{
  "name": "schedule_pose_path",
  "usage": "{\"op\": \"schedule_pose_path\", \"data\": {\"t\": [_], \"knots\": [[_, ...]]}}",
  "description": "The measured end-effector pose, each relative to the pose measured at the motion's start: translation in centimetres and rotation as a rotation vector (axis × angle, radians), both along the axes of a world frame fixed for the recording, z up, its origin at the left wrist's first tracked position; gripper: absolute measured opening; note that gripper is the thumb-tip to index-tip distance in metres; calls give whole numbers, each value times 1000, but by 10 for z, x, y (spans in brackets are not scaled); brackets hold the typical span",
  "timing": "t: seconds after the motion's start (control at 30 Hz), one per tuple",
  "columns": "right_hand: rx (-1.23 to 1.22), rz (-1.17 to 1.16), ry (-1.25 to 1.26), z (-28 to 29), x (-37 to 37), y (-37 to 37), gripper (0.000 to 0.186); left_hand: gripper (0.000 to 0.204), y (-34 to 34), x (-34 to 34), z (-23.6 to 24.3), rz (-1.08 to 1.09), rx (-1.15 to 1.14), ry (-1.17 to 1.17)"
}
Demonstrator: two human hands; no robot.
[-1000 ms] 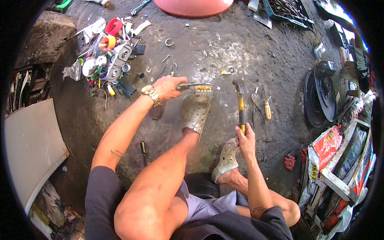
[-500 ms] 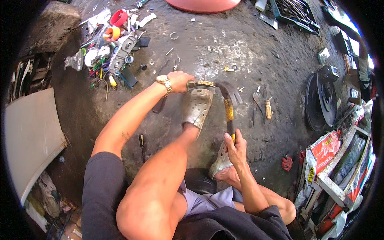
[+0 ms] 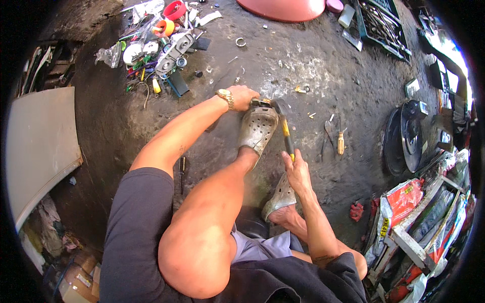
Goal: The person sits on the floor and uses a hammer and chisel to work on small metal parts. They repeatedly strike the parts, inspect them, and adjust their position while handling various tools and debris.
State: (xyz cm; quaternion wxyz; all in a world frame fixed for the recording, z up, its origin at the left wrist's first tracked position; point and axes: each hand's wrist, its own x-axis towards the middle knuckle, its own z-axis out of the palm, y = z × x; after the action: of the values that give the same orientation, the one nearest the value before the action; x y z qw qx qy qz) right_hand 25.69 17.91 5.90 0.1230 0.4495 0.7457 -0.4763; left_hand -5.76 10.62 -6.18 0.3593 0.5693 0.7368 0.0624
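Note:
My right hand [image 3: 297, 171] grips the yellow-and-black handle of a claw hammer [image 3: 287, 135]. The hammer's dark head is close beside a small dark metal piece [image 3: 261, 103] at the toe of my worn clog [image 3: 259, 129]. My left hand [image 3: 242, 96], with a gold watch on its wrist, is closed on that piece from the left. Its exact kind is hard to make out, and the fingertips are partly hidden. I cannot tell whether the hammer head touches it.
Right of the clog lie pliers [image 3: 329, 135] and a screwdriver [image 3: 341, 143]. Another screwdriver [image 3: 182, 174] lies left of my leg. Mixed plastic and metal scrap [image 3: 174, 53] is piled at the far left. A tool crate [image 3: 382, 30], black discs [image 3: 404, 136] and a metal frame [image 3: 409, 242] stand right.
The view has shifted, so the scene sits farther right and slightly lower at the far side. The hammer head has come closer to the metal piece. Both hands keep their holds.

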Motion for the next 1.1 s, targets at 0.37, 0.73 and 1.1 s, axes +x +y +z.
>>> {"op": "schedule_pose_path", "data": {"t": [0.37,0.73,1.1], "knots": [[144,-81,684,28,3,0,18,48,-1,0,9,-27,-25,15],[31,-393,1006,105,-57,-4,22,50,-15,-2,-10,26,-2,36],[-20,-407,706,99,-40,-6,21,46,-10,3,4,19,-44,51]]}}
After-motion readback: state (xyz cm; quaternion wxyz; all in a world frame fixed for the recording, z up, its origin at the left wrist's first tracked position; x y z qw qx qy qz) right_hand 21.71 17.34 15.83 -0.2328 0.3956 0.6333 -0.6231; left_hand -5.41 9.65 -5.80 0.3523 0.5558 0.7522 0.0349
